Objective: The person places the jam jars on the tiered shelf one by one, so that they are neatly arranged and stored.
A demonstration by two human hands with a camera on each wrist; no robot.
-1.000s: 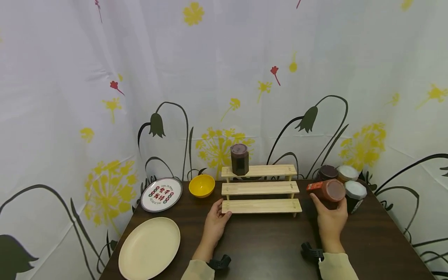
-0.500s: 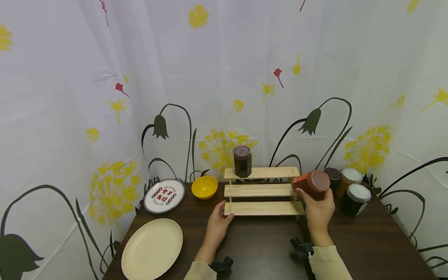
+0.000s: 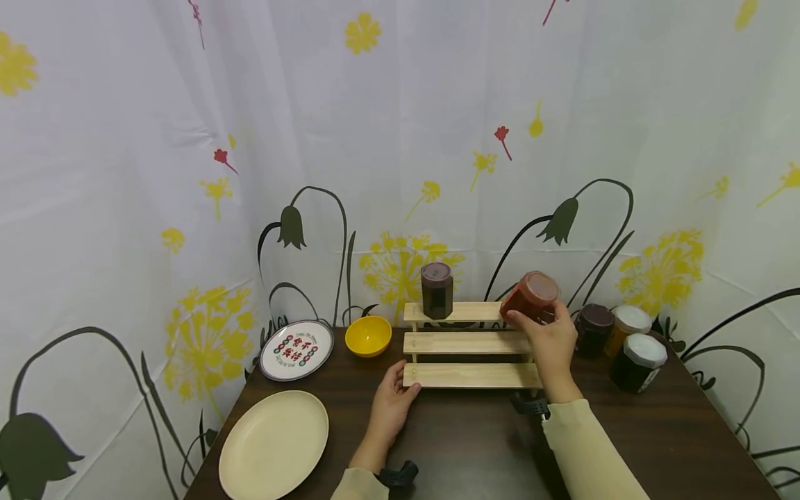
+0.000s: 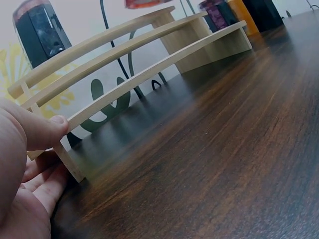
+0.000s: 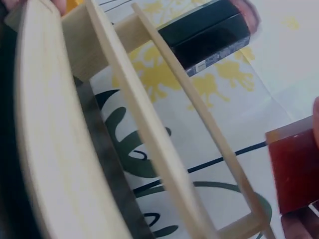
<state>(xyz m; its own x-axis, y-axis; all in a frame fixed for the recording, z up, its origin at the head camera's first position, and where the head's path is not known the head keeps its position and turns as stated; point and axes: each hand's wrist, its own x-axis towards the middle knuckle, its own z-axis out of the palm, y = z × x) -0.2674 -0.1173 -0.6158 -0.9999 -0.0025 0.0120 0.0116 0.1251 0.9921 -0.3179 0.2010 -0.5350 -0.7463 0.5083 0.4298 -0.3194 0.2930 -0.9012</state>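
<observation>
A three-tier wooden rack [image 3: 469,376] stands on the dark table. My left hand [image 3: 389,403] grips the left end of its lowest tier, the thumb [image 4: 47,130] on top and the other fingers around the end. My right hand [image 3: 555,347] holds a jar of red sauce [image 3: 528,297], tilted, over the right end of the top tier. In the right wrist view, a gap shows between this red jar [image 5: 295,169] and the rack. A dark jar with a purplish lid [image 3: 437,292] stands upright on the top tier's left part.
Right of the rack stand a purple-lidded dark jar [image 3: 594,330], an amber jar [image 3: 627,326] and a white-lidded dark jar [image 3: 639,362]. To the left are a yellow bowl [image 3: 368,337], a printed plate [image 3: 296,350] and a cream oval plate [image 3: 273,444]. A patterned curtain [image 3: 400,139] hangs behind.
My right hand has carried the red jar leftward and up, from beside the other jars to above the rack's top tier. My left hand keeps its grip on the rack.
</observation>
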